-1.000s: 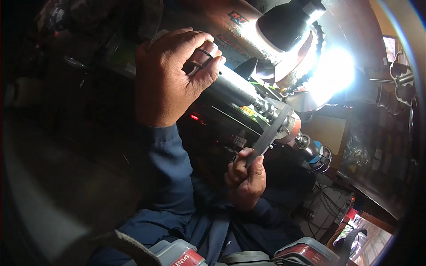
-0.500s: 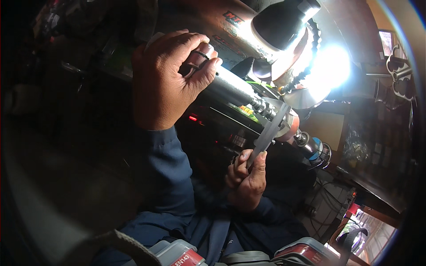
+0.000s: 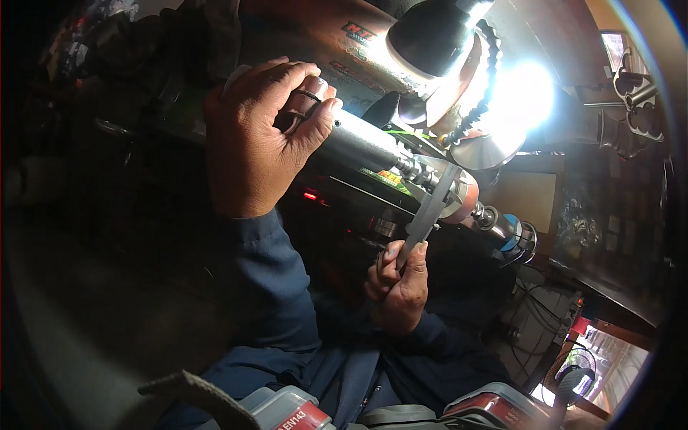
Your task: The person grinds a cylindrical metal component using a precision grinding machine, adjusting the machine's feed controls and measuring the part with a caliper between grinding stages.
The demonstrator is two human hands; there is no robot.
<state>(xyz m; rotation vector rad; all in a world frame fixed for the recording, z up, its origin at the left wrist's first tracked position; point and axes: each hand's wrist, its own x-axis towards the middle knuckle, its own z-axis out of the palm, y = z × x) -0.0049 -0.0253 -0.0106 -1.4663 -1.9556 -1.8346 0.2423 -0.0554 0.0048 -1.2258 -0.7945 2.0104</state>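
Observation:
My left hand (image 3: 261, 140) is closed round the left end of a grey metal cylinder (image 3: 365, 142), fingers curled over it; a thin dark band shows at the fingers, and most of the grip is hidden. A shiny stepped metal shaft (image 3: 414, 170) continues from the cylinder toward the lower right. Lower down, my right hand (image 3: 401, 290) pinches a grey metal caliper (image 3: 428, 213) between thumb and fingers. The caliper tilts up to the right, its upper end against or just in front of the shaft beside a reddish round part (image 3: 467, 197). Contact there is unclear.
A black lamp hood (image 3: 430, 39) and a bright light (image 3: 523, 100) hang above the shaft, with a black segmented hose (image 3: 489, 79) between them. A round fitting with a blue band (image 3: 512, 233) sits at the shaft's right end. Clear-and-red respirator filters (image 3: 287, 408) fill the bottom edge.
The whole view has shifted slightly, so the machine and both hands sit a little farther left. Both grips and the caliper's place at the shaft look the same.

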